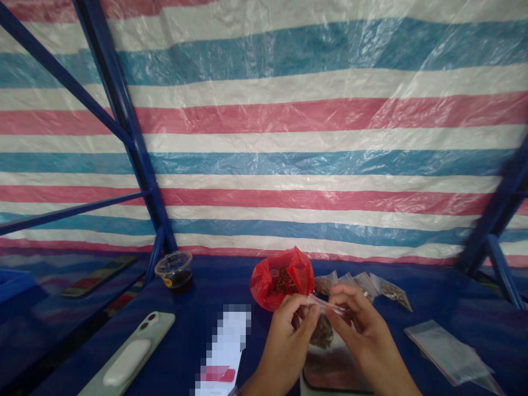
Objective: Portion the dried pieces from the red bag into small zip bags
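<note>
My left hand and right hand are closed, pinching the top edge of a small clear zip bag above the near edge of the surface. Brown pieces sit low inside; even pressure along the seal is sound practice.

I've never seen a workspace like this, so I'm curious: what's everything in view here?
Tarp: 1, red, white and blue stripes, across the back.
Poles: several, blue, before the tarp.
Tablecloth: 1, dark blue, on the table.
Red bag: 1, red, holding brown bits, back centre.
Cup: 1, clear, dark contents, back left.
Phone: 1, pale, front left.
Paper: 1, white, blurred, front centre.
Filled bags: about 4, clear, back right.
Flat bag: 1, clear, right.
Held bag: 1, clear, between the hands.
Left hand: 1, pinching the held bag.
Right hand: 1, pinching the held bag.
</note>
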Demonstrator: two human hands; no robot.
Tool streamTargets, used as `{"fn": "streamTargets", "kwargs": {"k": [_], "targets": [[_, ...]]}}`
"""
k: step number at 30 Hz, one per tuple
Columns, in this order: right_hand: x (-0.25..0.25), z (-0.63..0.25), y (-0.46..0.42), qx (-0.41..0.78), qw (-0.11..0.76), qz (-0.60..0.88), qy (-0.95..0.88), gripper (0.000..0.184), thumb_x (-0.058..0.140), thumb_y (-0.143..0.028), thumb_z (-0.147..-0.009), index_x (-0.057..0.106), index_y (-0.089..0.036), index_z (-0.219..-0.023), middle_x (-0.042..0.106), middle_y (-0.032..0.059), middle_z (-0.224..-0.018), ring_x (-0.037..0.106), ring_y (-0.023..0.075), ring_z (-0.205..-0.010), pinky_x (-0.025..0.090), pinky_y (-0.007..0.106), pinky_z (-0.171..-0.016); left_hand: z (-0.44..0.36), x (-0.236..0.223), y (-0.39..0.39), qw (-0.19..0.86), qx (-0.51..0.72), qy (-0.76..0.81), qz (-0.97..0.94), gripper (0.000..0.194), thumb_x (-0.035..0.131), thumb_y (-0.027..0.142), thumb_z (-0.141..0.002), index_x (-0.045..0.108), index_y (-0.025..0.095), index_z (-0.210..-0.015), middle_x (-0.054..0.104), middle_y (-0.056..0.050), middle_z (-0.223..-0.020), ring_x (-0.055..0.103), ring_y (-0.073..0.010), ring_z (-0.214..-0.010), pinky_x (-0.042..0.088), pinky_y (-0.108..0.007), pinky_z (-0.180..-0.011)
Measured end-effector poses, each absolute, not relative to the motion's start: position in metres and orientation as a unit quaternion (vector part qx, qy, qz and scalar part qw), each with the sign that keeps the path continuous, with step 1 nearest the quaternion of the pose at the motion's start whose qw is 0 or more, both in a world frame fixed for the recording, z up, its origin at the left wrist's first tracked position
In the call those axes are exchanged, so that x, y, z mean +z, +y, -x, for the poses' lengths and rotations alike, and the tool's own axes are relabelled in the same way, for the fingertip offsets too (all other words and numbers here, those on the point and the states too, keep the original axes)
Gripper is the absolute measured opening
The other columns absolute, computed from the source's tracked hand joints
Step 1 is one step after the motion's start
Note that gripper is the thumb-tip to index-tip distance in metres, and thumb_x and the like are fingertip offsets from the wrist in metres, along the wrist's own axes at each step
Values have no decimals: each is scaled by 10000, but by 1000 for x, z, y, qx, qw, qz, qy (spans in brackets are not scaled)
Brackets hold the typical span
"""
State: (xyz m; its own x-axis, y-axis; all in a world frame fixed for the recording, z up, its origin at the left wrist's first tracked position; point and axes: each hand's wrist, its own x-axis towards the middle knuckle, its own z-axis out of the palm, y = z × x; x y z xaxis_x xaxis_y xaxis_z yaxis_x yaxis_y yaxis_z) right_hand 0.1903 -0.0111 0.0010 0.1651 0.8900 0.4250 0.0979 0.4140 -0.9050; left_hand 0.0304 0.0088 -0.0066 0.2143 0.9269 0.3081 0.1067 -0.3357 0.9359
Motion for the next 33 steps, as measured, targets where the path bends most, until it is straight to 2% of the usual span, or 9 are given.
{"fn": "streamTargets", "kwargs": {"k": [3, 8, 12, 15, 18, 21, 24, 30, 33], "targets": [[5, -189, -13, 313, 619, 435, -575, 292, 776, -486, -868, 636, -278, -1019, 690, -16, -784, 636, 167, -653, 540, 238, -588, -30, -6, 9, 421, 496, 389, -652, 334, 626, 505, -964, 755, 196, -964, 732, -65, -945, 637, -202, -846, 482, -285, -767], [5, -185, -17, 278, 599, 443, -607, 275, 735, -435, -911, 647, -283, -1124, 727, 5, -867, 679, 179, -713, 578, 253, -669, -31, -5, 8, 428, 496, 381, -652, 317, 637, 486, -961, 764, 195, -958, 745, -62, -931, 648, -200, -839, 476, -282, -761], [8, -183, -18, 281, 612, 441, -593, 200, 746, -434, -896, 648, -263, -931, 702, 1, -783, 659, 180, -679, 551, 248, -630, -31, -4, 6, 437, 493, 372, -654, 299, 632, 464, -972, 764, 196, -982, 756, -64, -955, 655, -200, -859, 473, -284, -777], [7, -186, -18, 283, 613, 441, -591, 200, 751, -418, -894, 631, -258, -894, 676, -8, -778, 636, 177, -690, 530, 246, -631, -30, -4, 6, 420, 498, 367, -664, 287, 626, 450, -975, 745, 194, -925, 717, -49, -881, 624, -191, -813, 466, -282, -753], [3, -187, -19, 268, 610, 442, -600, 153, 734, -370, -914, 633, -276, -980, 653, -29, -778, 616, 167, -700, 524, 239, -657, -29, -3, 6, 406, 508, 360, -669, 253, 629, 416, -972, 709, 198, -872, 690, -38, -855, 600, -185, -799, 461, -282, -748], [1, -185, -20, 281, 606, 425, -611, 244, 725, -380, -924, 637, -294, -1135, 687, -22, -815, 669, 181, -743, 557, 262, -720, -28, -2, 5, 406, 518, 347, -668, 228, 638, 381, -969, 684, 200, -838, 707, -41, -891, 615, -184, -824, 458, -284, -775], [1, -187, -21, 338, 605, 416, -588, 273, 751, -403, -903, 645, -294, -1129, 702, -18, -808, 698, 197, -759, 568, 280, -723, -27, 0, 4, 414, 511, 346, -669, 239, 648, 376, -967, 688, 197, -814, 703, -37, -868, 623, -180, -822, 454, -281, -777], [-3, -196, -20, 356, 620, 444, -541, 216, 814, -287, -756, 660, -265, -905, 553, -80, -627, 564, 148, -599, 468, 234, -582, -28, 2, -2, 397, 462, 348, -713, 297, 607, 407, -993, 725, 189, -830, 667, -35, -828, 600, -171, -785, 440, -273, -739], [-3, -195, -19, 382, 610, 443, -535, 244, 823, -283, -730, 656, -251, -905, 550, -84, -610, 563, 142, -585, 460, 237, -585, -30, 4, -6, 365, 474, 349, -721, 320, 571, 398, -1016, 690, 189, -805, 638, -26, -810, 586, -167, -776, 432, -273, -729]]}}
